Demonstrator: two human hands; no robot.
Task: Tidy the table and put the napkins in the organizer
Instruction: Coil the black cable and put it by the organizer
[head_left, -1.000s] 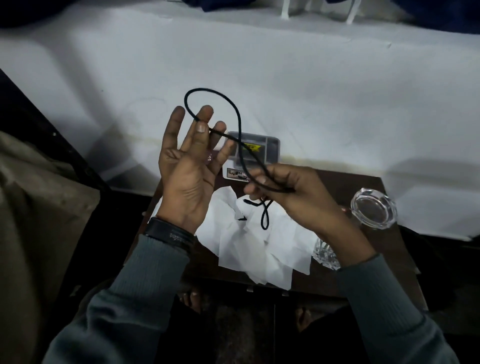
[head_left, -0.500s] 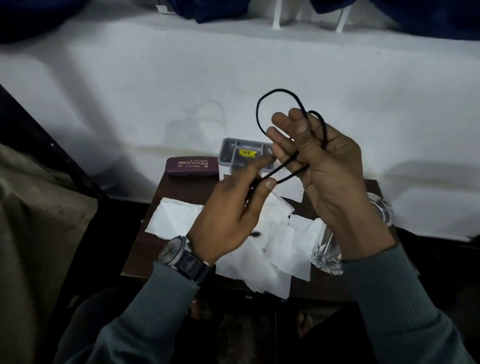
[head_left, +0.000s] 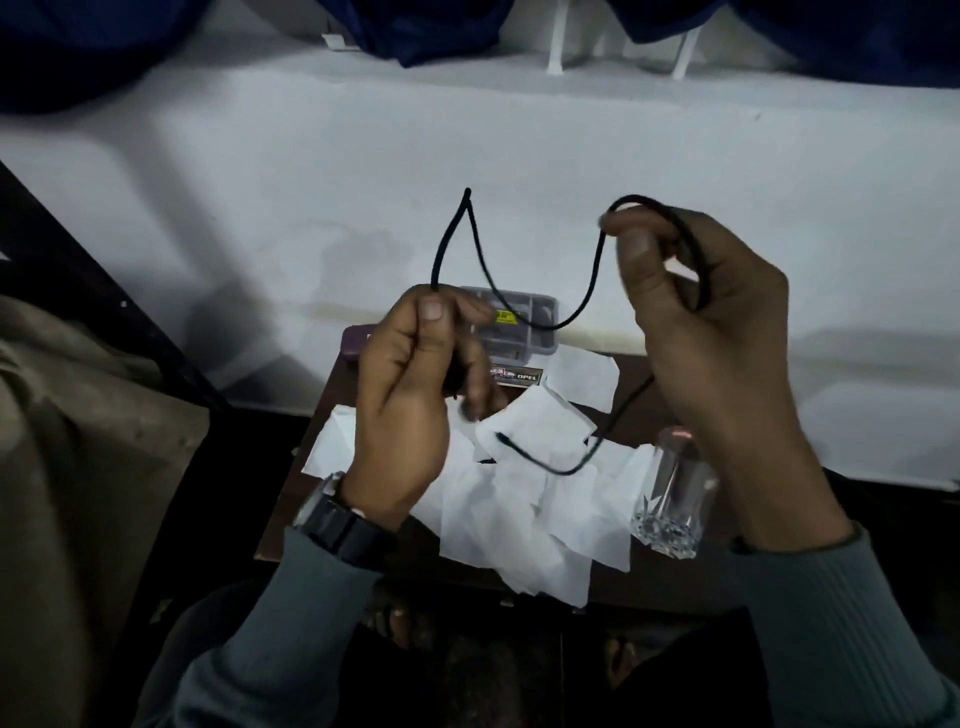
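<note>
- Cord — black, sagging in mid-air.
- Left grip pinches one bend; right grip curled round coils, seemingly two.
- Napkins loose on table, before organizer.

Dim, cool light is falling across a broad white surface behind the small dark brown tabletop; can't tell if it's wall or floor. Dark blue fabric is hanging in along the top edge, two white legs standing beside it. A dark bar is running diagonally down the left, tan cloth lying below it.
</note>
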